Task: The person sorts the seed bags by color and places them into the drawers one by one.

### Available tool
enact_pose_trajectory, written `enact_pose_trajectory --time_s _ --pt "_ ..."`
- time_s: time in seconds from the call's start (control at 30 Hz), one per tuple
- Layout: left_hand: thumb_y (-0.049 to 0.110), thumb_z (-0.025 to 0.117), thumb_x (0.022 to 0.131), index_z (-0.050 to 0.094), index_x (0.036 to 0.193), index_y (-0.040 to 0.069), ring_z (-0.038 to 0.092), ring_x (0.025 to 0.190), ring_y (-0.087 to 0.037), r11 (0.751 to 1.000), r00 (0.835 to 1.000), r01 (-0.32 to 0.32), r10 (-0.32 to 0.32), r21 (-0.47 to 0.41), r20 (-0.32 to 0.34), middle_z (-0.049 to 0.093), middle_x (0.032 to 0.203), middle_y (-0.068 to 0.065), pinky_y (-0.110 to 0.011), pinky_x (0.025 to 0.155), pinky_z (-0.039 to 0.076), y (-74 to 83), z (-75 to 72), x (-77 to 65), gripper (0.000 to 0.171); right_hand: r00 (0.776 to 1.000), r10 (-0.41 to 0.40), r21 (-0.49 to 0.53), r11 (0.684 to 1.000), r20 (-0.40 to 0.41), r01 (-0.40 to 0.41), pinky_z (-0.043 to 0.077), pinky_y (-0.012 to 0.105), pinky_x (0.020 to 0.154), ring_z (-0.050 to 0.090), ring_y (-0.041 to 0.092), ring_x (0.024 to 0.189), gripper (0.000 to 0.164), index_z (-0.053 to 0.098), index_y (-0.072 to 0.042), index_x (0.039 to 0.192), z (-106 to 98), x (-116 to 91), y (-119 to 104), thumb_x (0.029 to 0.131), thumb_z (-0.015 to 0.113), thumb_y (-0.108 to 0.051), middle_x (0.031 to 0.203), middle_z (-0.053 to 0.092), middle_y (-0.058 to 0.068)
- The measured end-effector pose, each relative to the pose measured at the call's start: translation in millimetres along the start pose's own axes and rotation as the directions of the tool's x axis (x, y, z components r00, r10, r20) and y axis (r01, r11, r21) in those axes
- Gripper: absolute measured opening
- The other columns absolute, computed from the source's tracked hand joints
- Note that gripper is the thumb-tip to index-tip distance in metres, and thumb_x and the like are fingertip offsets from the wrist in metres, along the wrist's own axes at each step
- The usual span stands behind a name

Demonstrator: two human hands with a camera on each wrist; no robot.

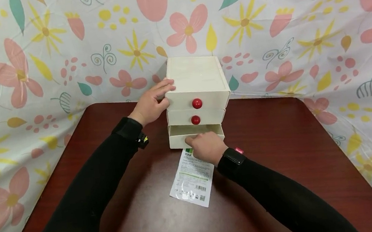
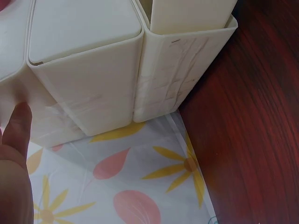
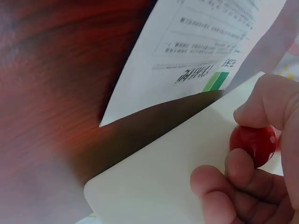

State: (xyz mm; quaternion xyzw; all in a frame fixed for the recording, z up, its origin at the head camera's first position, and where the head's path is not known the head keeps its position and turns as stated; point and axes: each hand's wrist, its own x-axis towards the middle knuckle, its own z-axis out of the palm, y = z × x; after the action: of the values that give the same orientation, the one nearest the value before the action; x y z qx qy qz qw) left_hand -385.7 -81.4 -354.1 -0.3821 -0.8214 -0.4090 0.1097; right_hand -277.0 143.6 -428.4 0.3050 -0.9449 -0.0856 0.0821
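A cream three-drawer chest [image 1: 195, 75] stands at the back of the table. My left hand [image 1: 151, 102] rests against its upper left side, fingers reaching over the top edge. In the left wrist view, a finger [image 2: 19, 128] touches the chest's side wall. The bottom drawer [image 1: 178, 142] is pulled partway out, and the visible part of its inside is bare. My right hand [image 1: 208, 147] is at that drawer's front. Seen from the right wrist, thumb and fingers pinch its round red knob [image 3: 254, 143]. Below lies a white printed packet [image 1: 194, 179], its upper end partly hidden.
The upper drawer [image 1: 179, 102] and middle drawer [image 1: 179, 118] each carry a red knob. Behind the chest hangs a flowered cloth [image 1: 108, 52], which also runs along both sides of the dark red-brown table [image 1: 135, 219].
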Motion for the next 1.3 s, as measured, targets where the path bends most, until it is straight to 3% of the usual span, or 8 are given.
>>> enact_pose_trajectory --time_s 0.23,0.67,1.3 --pt "0.007 0.05 0.097 0.061 0.137 0.007 0.024 0.143 -0.001 1.0 1.0 -0.001 0.001 -0.015 0.003 0.045 0.152 0.002 -0.026 0.109 0.033 2.0 -1.4 2.6 0.042 1.0 -0.011 0.009 1.0 -0.029 0.011 0.04 0.031 0.044 0.047 0.014 0.049 0.012 0.051 -0.016 0.082 -2 -6 -2 0.084 0.059 -0.006 0.055 0.04 -0.005" --pt "0.006 0.05 0.096 0.062 0.137 0.009 0.024 0.142 0.0 1.0 1.0 -0.008 0.008 -0.006 -0.007 0.046 0.151 0.004 -0.025 0.107 0.034 1.7 -0.9 5.1 0.042 0.998 -0.019 0.027 0.999 -0.058 0.021 0.042 0.036 0.043 0.051 0.016 0.047 0.016 0.049 -0.016 0.08 -3 -15 -7 0.078 0.061 -0.005 0.053 0.04 -0.005" --pt "0.004 0.05 0.095 0.063 0.136 0.008 0.027 0.142 0.001 1.0 0.999 0.013 -0.014 -0.019 -0.032 0.047 0.15 0.005 -0.028 0.104 0.04 -1.8 2.2 0.1 0.043 1.0 -0.004 0.04 0.999 0.01 0.004 0.043 0.032 0.043 0.044 0.012 0.045 0.017 0.048 -0.017 0.082 -5 -29 -24 0.084 0.058 -0.004 0.053 0.037 -0.007"
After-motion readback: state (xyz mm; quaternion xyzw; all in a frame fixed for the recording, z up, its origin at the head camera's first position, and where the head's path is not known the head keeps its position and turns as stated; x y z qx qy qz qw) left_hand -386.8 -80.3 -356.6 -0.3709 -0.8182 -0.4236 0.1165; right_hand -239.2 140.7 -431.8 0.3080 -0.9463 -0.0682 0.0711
